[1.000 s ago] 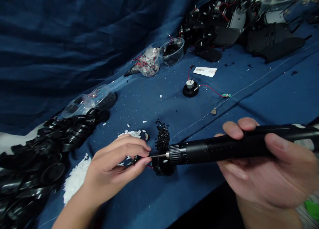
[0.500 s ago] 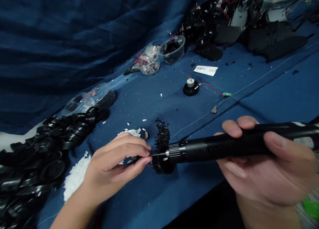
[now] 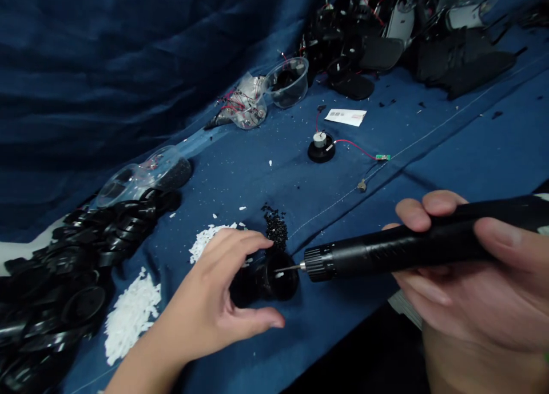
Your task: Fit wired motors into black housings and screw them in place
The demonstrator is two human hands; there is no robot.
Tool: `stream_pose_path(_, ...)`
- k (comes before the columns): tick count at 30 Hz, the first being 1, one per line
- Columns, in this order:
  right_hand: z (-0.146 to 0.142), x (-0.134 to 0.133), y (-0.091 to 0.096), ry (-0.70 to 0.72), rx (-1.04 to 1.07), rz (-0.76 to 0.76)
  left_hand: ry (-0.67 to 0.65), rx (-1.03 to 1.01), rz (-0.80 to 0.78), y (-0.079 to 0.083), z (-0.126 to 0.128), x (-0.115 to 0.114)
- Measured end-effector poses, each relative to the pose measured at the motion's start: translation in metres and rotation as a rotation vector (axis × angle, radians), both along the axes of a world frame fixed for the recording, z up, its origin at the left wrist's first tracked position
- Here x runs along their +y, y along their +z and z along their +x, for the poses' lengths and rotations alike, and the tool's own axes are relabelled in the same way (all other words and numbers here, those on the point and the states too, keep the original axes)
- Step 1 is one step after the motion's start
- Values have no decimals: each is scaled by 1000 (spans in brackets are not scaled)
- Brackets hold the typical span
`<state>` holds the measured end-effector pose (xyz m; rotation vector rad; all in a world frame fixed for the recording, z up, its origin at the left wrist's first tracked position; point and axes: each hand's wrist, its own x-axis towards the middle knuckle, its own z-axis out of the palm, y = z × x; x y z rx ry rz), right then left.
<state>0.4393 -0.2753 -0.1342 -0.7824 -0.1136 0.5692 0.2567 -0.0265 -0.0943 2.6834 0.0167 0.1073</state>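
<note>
Down on the blue cloth (image 3: pixel 240 176), I've opened the left hand (image 3: pixel 210 285) wide around the black housing (image 3: pixel 283 282), right fingers (image 3: pixel 414 214) gripping the rotary tool (image 3: pixel 398 248).

Left hand (image 3: pixel 201 294): pinch released; fingers spread wide around the black plastic cup (image 3: pixel 274 279).
Rotary tool (image 3: pixel 398 248): shifted rightward, farther from the left hand.
Right hand (image 3: pixel 467 274): moved rightward with the tool.
</note>
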Motion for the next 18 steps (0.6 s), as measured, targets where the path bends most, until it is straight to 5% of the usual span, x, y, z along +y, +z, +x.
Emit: stream_pose_path(18,-6,2,3,78,30,-76,-90,-12,13,-6,1,-4)
